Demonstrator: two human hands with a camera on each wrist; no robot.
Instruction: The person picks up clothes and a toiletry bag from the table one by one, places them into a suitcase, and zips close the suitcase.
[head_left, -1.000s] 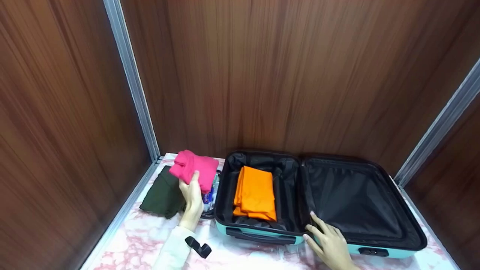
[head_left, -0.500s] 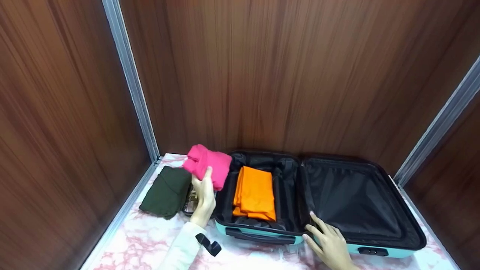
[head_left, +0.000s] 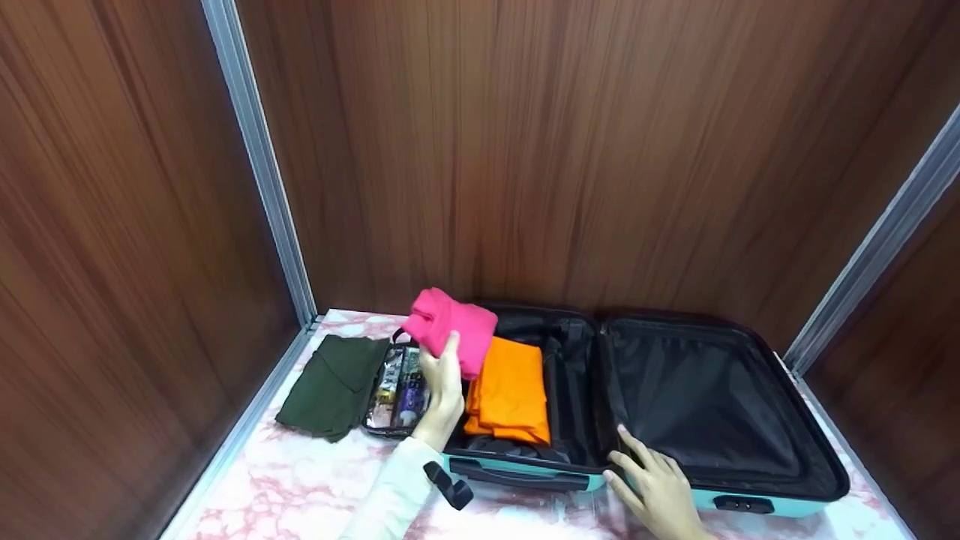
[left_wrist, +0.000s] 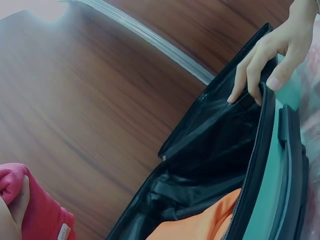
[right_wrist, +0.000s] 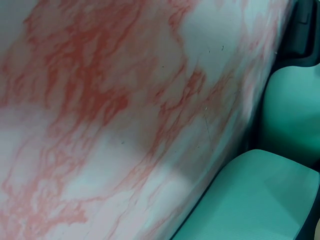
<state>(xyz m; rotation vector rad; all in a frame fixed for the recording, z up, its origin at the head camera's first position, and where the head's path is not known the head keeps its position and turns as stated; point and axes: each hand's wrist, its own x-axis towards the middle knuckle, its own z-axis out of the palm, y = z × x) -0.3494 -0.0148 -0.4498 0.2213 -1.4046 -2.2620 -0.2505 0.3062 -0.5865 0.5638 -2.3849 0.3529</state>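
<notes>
My left hand (head_left: 444,386) holds a folded pink garment (head_left: 463,330), thumb on top of it, above the left edge of an open mint-green suitcase (head_left: 709,412). A small pale tag (left_wrist: 63,231) shows on the pink cloth in the left wrist view. Inside the suitcase's left half lies folded orange cloth (head_left: 516,386); the pink garment overlaps its upper corner in the head view. My right hand (head_left: 656,484) rests at the front rim where the two halves meet. Its fingers reach over the edge, loosely spread, as the left wrist view (left_wrist: 275,50) shows too.
Left of the suitcase sits a black-edged pouch (head_left: 384,432) with several packets and tubes inside. Beside it lies a folded dark green garment (head_left: 334,382). Wood-grain panels (head_left: 525,150) stand behind and on both sides of the pink-veined table (head_left: 300,480).
My left hand has carried the pink garment rightward, from over the pouch to over the suitcase's left half, uncovering the pouch. My right hand stays at the rim.
</notes>
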